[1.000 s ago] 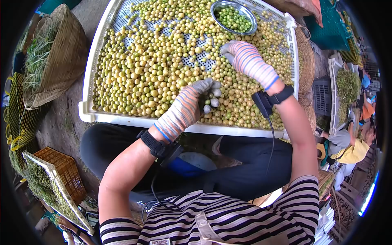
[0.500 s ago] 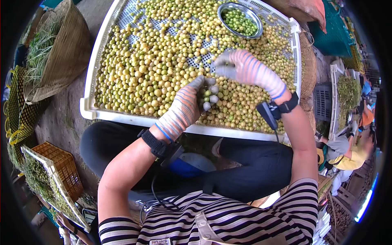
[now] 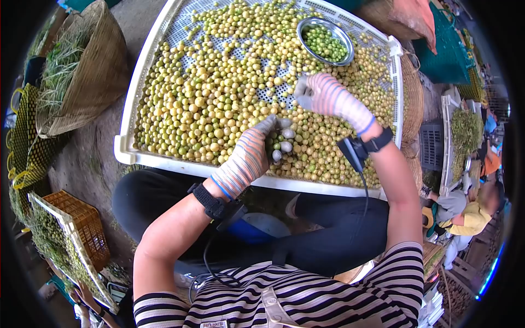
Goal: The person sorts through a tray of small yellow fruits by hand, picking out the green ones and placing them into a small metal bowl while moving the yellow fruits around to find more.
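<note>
A white perforated tray [image 3: 127, 156] full of round yellow-green fruits [image 3: 202, 101] lies across my lap. My left hand [image 3: 257, 150], in a striped glove with grey fingertips, is curled low over the fruits near the tray's front edge; small green fruits show between its bent fingers. Up and to the right, my right hand [image 3: 325, 97], gloved alike, hovers above the fruits with fingers bent together; whatever its fingertips hold is hidden. Beyond it, a round metal bowl [image 3: 349, 39] holding smaller green fruits rests on the tray's far right.
A large woven basket [image 3: 98, 71] with green stems stands at the left. Below it are an orange crate [image 3: 82, 224] and another fruit tray [image 3: 76, 251]. A dark crate [image 3: 432, 139] and a person in yellow [image 3: 471, 220] are at the right. A blue container [image 3: 249, 229] sits below my tray.
My right hand has shifted slightly right, its fingers more curled. The left hand stays curled at nearly the same place. The whole view has shifted a little, with tray and bowl appearing lower.
</note>
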Action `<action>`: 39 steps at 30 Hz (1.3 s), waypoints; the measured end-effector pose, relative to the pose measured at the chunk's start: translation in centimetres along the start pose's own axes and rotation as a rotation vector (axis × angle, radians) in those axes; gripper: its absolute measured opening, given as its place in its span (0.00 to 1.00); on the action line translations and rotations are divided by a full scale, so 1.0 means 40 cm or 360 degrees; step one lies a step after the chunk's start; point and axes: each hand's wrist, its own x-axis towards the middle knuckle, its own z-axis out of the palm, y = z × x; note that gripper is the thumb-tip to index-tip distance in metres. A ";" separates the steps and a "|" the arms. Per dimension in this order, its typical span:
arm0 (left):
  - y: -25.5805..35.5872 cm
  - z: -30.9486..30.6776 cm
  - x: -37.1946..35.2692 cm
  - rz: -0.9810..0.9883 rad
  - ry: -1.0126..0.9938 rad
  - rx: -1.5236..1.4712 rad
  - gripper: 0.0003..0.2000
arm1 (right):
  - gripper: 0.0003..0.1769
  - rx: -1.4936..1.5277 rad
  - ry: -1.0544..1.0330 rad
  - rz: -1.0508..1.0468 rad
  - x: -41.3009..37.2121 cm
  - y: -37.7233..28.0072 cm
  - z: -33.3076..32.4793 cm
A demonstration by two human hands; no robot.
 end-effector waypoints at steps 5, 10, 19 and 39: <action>0.016 0.011 -0.002 0.0010 0.0234 -0.0142 0.18 | 0.15 -0.0131 0.0167 -0.0328 0.034 -0.064 0.009; 0.007 0.004 -0.006 -0.0101 -0.0122 -0.0076 0.18 | 0.28 -0.0960 0.0601 -0.0242 0.189 -0.021 0.142; 0.024 -0.005 -0.034 -0.0038 -0.0083 0.0050 0.16 | 0.08 -0.0932 0.0699 0.0027 0.145 -0.075 0.049; 0.041 -0.029 -0.044 0.0064 -0.0132 0.0003 0.16 | 0.16 -0.0696 0.0230 0.0464 0.143 0.019 0.000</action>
